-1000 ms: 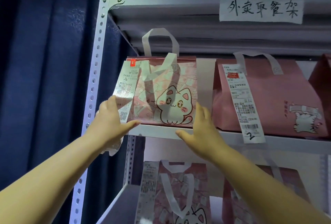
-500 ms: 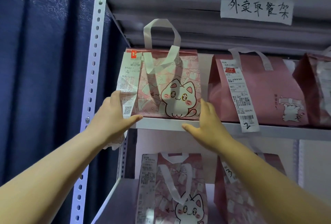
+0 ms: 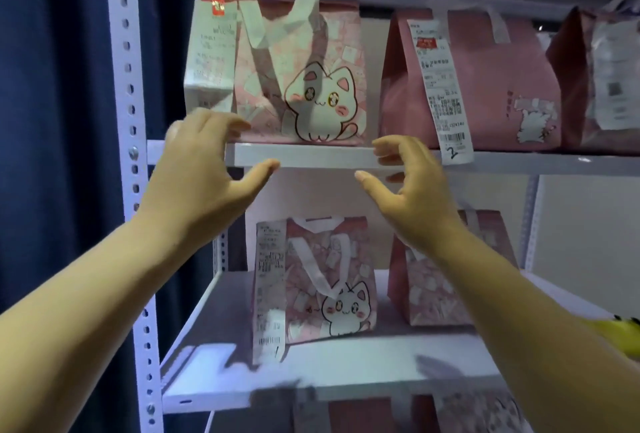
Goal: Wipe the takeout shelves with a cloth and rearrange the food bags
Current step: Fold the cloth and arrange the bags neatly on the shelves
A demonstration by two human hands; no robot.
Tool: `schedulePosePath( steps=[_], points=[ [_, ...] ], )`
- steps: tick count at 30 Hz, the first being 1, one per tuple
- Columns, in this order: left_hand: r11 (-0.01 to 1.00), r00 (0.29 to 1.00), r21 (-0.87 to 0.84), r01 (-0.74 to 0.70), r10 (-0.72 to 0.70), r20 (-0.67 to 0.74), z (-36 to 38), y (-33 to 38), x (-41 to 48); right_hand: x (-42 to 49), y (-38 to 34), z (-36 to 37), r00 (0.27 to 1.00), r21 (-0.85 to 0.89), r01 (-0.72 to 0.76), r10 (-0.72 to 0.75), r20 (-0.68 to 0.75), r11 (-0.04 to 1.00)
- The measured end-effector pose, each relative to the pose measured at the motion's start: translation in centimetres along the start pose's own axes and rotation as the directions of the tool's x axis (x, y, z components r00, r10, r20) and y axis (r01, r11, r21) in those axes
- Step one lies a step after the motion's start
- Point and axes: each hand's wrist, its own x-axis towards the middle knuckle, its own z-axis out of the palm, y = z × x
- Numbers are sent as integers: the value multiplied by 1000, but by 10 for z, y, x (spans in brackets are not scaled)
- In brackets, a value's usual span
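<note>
A pink cat-print food bag (image 3: 304,86) with white handles and a long receipt stands at the left end of the upper shelf (image 3: 311,157). My left hand (image 3: 204,172) hovers at its lower left corner, fingers spread and curled, holding nothing. My right hand (image 3: 412,186) is open in front of the shelf edge, just below the bag's lower right corner. To the right stand a plain pink bag (image 3: 491,86) with a receipt marked 2 and a darker bag (image 3: 595,86). No cloth shows.
On the lower shelf (image 3: 346,370) stand another cat-print bag (image 3: 329,290) and a pink bag (image 3: 433,290) partly behind my right arm. A perforated upright (image 3: 128,103) and a dark blue curtain (image 3: 52,120) bound the left. Something yellow (image 3: 620,332) pokes in at the right edge.
Both hands have let go of the upper cat-print bag's sides and drawn back with fingers apart. The view has tilted down, showing more of the lower shelf.
</note>
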Motion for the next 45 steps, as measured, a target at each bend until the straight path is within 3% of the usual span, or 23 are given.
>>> schedulePosePath(
  steps=[6,13,22,27,29,34,45],
  points=[
    [998,985,-56,-2,11,175,40,8,-59,-58,25,1,992,20,-66,63,112,998],
    [980,916,-45,193,-164,366,109,-16,-119,-116,84,21,905,-12,-280,268,331,960],
    [856,775,151,495,-513,369,164,-67,-148,-140,152,65,697,-172,-539,551,459,825],
    [801,694,164,576,-585,419,179,-81,-159,-144,170,90,509,-298,-586,628,589,754],
    [787,667,133,602,-588,458,183,-82,-165,-148,173,94,477,-261,-599,599,642,757],
    [753,625,68,654,-590,511,189,-85,-176,-153,172,95,512,-102,-628,509,692,771],
    [744,628,108,659,-623,466,164,-102,-190,-178,142,87,572,-3,-712,582,578,702]
  ],
)
